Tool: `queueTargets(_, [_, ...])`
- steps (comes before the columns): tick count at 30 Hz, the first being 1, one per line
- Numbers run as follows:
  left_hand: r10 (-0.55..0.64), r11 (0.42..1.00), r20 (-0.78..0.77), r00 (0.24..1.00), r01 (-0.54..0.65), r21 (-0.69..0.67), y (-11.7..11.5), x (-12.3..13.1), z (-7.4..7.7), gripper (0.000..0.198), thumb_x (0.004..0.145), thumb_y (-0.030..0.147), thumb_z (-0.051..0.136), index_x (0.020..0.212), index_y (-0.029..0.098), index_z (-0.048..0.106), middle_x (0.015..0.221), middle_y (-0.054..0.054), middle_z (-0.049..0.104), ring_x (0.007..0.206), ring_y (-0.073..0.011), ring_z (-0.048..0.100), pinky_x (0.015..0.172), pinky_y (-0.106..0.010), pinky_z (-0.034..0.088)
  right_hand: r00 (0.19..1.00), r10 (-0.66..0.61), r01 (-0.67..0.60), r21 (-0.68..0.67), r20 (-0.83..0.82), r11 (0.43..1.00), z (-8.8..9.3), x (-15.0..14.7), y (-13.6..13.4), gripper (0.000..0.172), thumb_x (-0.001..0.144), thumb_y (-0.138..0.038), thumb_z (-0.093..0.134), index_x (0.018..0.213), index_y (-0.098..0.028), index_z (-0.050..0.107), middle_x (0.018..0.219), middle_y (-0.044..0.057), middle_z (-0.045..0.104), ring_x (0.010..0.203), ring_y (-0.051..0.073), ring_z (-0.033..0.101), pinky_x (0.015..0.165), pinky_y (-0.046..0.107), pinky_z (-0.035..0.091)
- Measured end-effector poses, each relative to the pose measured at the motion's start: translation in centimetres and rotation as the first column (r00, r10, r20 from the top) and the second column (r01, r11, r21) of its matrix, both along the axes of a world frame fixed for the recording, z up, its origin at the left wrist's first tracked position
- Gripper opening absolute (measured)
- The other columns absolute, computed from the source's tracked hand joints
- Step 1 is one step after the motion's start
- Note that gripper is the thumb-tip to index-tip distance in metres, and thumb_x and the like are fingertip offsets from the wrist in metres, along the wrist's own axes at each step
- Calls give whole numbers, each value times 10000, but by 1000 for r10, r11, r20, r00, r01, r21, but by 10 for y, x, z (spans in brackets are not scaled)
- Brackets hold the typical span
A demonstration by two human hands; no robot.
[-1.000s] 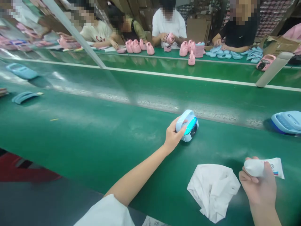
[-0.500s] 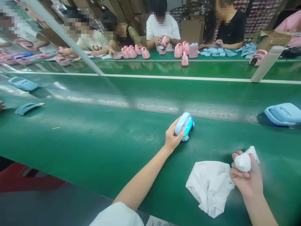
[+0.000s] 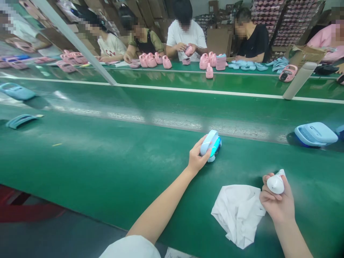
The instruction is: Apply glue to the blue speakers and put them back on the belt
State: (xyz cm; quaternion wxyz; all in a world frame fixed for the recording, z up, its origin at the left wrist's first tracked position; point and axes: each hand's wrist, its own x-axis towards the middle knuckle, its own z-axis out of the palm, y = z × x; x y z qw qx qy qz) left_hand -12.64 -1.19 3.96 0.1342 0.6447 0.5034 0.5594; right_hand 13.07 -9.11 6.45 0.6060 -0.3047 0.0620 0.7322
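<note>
In the head view, my left hand is wrapped round a light blue handheld device, thumb along its side. The device has a loop-like handle band and a glowing bright blue panel, and it is held on edge at the green work surface. My right hand is closed round a small white squeeze tube, its rounded, cone-like end facing me. Beside that hand, a crumpled white cloth lies on the surface.
Light blue devices lie to the right and far left, near a curved blue piece. A pale post and a slanted bar rise beyond. Several co-workers sit opposite, with pink devices before them.
My right hand with the tube has shifted slightly left, and the tube is turned a little. The left hand's grip looks the same. The camera view has moved slightly.
</note>
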Motion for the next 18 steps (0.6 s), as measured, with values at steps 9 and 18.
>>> queueTargets(9, [-1, 1000, -7, 1000, 1, 2, -1, -1, 1, 283, 786, 334, 511, 955, 165, 662, 1201, -103, 576, 1093, -231, 550, 938, -371, 440, 999, 35, -31, 86, -40, 996, -3, 4, -1, 307, 636, -207, 774, 817, -143, 533, 706, -52, 511, 342, -10, 342, 317, 105, 364])
queueTargets(18, [-3, 999, 14, 1000, 4, -32, -2, -1, 4, 286, 777, 348, 508, 947, 178, 662, 1198, -88, 580, 1085, -232, 550, 940, -375, 434, 997, 44, -35, 129, -68, 991, -2, 4, -2, 276, 669, -217, 755, 816, -149, 532, 723, -52, 524, 350, -16, 350, 330, 91, 370])
